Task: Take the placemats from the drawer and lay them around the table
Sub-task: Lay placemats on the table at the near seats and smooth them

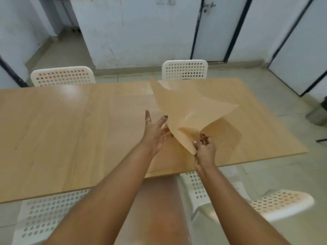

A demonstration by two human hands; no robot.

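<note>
1. i see both bare forearms stretched forward over the near table point(53, 138) edge.
2. my right hand point(205, 149) curls, thumb and fingers pinching the placemat point(191, 110) at its near corner.
3. my left hand point(155, 129) is open, fingers spread, lower fingertips touching the mat's left edge.
4. beyond the fingers the tan mat lifts, bent, above the tabletop.
5. farther off stand two white perforated chairs point(184, 68).
</note>
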